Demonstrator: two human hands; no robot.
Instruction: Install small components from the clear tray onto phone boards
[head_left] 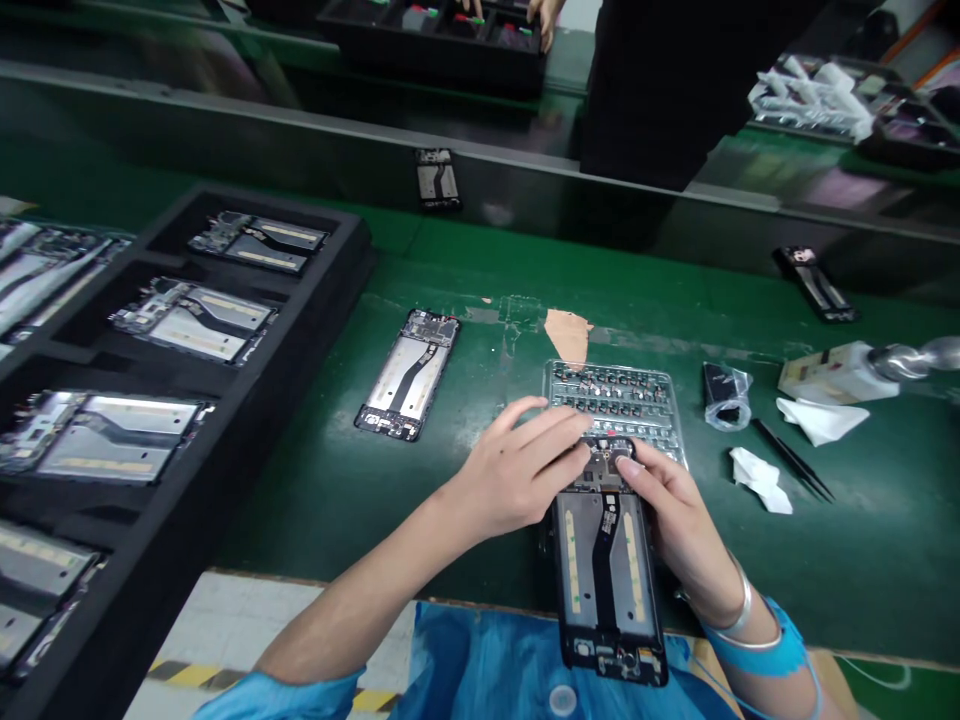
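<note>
Holding an opened phone (pixel 585 560) by the right side of its upper end, the right hand (pixel 679 510) is closed around the edge, and its thumb lies on the inner face, near the circuit board. The left hand (pixel 517 465) is half curled, with its fingertips over the top left of the same board; whether they pinch some small part I cannot tell, because the fingers cover this place. The phone is tilted a little, its lower end coming in front of the blue garment (pixel 480 660), past the near edge of the green table (pixel 457 265).

Just beyond the phone, and partly hidden by it, is a clear plastic tray (pixel 667 390) with rows of small dark parts. A second phone (pixel 405 380), also opened, lies on the table to the left, apart from the hands. Farther left stands a black foam tray (pixel 334 250), which has opened phones in its compartments. On the right side there are black tweezers (pixel 793 460) between two pieces of white tissue (pixel 761 482), and behind them a bottle (pixel 829 375) and a small plastic bag (pixel 726 395).
</note>
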